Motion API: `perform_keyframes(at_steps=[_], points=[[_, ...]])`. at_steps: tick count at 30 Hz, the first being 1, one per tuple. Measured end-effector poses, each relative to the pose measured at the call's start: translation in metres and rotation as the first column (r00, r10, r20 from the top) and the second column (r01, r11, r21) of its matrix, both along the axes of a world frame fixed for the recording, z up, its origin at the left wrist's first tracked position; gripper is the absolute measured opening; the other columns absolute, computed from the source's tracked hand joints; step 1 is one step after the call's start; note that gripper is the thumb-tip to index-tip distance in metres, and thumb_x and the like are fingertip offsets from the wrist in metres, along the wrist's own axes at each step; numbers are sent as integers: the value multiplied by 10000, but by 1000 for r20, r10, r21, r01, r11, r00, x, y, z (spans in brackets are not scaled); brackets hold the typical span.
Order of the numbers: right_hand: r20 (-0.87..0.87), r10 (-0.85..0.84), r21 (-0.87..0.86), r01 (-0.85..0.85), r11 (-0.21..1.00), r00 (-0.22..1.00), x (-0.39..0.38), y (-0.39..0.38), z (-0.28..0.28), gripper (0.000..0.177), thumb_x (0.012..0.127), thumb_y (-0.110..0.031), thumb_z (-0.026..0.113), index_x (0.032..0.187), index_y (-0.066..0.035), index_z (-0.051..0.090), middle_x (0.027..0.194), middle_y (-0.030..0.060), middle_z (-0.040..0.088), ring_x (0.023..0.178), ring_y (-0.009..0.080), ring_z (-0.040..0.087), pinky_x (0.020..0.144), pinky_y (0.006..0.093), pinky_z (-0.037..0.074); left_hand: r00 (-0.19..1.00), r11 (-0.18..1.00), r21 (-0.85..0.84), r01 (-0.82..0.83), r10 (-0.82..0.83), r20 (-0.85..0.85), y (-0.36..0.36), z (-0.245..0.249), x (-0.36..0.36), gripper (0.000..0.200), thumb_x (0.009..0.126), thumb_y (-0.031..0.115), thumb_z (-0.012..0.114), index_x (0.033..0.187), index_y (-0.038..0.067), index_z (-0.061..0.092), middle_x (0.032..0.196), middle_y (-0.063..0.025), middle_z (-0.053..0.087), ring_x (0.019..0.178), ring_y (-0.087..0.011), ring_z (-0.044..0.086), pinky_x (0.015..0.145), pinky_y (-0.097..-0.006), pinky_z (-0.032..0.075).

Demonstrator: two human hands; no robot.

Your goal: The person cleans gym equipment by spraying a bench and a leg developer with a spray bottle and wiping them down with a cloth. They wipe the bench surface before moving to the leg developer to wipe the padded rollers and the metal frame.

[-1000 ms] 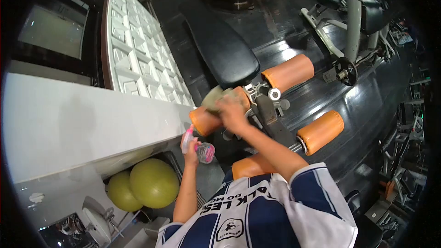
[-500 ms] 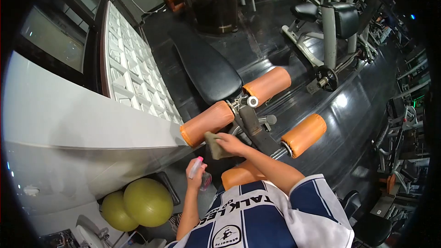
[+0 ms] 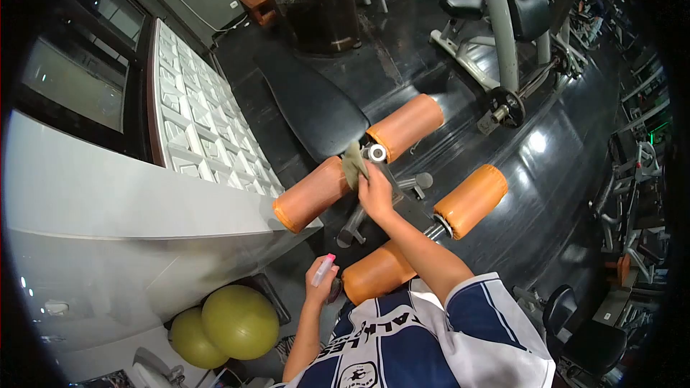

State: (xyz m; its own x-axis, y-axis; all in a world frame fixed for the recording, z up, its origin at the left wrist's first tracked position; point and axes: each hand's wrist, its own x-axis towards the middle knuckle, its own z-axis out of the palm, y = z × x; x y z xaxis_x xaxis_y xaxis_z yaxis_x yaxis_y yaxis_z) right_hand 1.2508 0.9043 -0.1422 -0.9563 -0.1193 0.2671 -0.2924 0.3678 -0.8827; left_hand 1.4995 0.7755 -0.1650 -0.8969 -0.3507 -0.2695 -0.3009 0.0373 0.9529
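Note:
My right hand (image 3: 376, 190) grips a folded olive-grey cloth (image 3: 351, 164), which lies against the inner end of an orange foam roller (image 3: 309, 196) on a padded exercise bench (image 3: 316, 108). Just beyond it are a round metal bar end (image 3: 376, 153) and a second upper roller (image 3: 408, 126). In my left hand (image 3: 316, 284), held lower and nearer my body, is a small clear spray bottle (image 3: 324, 271) with a pink top. Its lower part is mostly hidden by the fingers. Two lower orange rollers, one right (image 3: 471, 201) and one near (image 3: 377, 273), sit close to my right forearm.
A white wall (image 3: 144, 201) with a raised geometric panel (image 3: 198, 111) runs along the left. Two green exercise balls (image 3: 241, 322) rest at lower left. Another machine with black pads (image 3: 528, 14) and a weight plate (image 3: 509, 106) stands at upper right on the dark floor.
My right hand has carried the cloth up and right along the upper left roller to its inner end. My left hand with the spray bottle has shifted slightly right and down.

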Motion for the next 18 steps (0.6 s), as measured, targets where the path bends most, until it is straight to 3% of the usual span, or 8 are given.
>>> perform_keyframes(at_steps=[1,3,4,6,7,9,15,18], points=[[-110,46,67,-38,997,993,-3,-6,-3,450,856,4,536,1299,-71,516,1255,197,575,1100,398,562,915,462,449,1000,1000,11,-5,5,-1,2,0,1,309,841,141,656,1132,42,625,849,-11,650,693,-60,541,632,-219,438],[-321,122,279,-30,960,939,-6,-14,4,559,832,-15,558,1370,-140,471,1401,92,505,1047,342,582,940,472,431,1000,1000,-16,-25,25,0,5,3,5,311,842,139,654,1136,40,630,853,-15,663,692,-57,538,626,-219,432],[-317,127,275,-37,961,940,-7,-15,-3,559,832,-15,558,1370,-140,471,1401,92,505,1047,342,582,940,472,431,998,999,-5,-44,44,39,7,6,8,290,843,134,666,1109,22,638,863,-19,652,745,-78,560,679,-233,450],[-136,180,590,-66,804,974,-13,-15,-25,613,836,-21,558,1411,-197,441,1471,-1,443,1004,303,592,902,450,479,995,998,3,-66,65,76,8,6,13,272,844,128,678,1083,3,646,872,-22,640,799,-99,583,733,-247,469],[-137,183,589,-69,805,973,-14,-11,-34,613,836,-21,558,1411,-197,441,1471,-1,443,1004,303,592,902,450,479,994,998,3,-67,67,82,9,3,14,271,843,129,676,1083,4,648,873,-25,641,800,-100,584,733,-248,469],[64,194,638,-189,746,979,-13,2,-51,657,847,-39,560,1446,-255,396,1478,-44,434,968,302,597,862,428,525,993,997,4,-71,70,91,12,4,14,271,843,130,674,1083,6,651,874,-27,642,801,-101,586,733,-250,470],[-14,321,602,-249,759,947,-27,44,-62,635,832,-35,589,1408,-265,448,1371,-19,548,905,308,608,778,408,564,996,997,-24,-67,68,59,24,6,-10,271,833,134,665,1075,12,657,844,-43,659,777,-119,612,713,-266,483],[66,342,564,-318,762,937,-31,60,-54,571,810,-54,608,1345,-236,523,1245,41,613,884,312,617,753,426,555,997,979,-205,-8,23,73,30,28,-25,261,836,149,664,1065,25,671,777,-8,628,719,-74,567,653,-245,452]])
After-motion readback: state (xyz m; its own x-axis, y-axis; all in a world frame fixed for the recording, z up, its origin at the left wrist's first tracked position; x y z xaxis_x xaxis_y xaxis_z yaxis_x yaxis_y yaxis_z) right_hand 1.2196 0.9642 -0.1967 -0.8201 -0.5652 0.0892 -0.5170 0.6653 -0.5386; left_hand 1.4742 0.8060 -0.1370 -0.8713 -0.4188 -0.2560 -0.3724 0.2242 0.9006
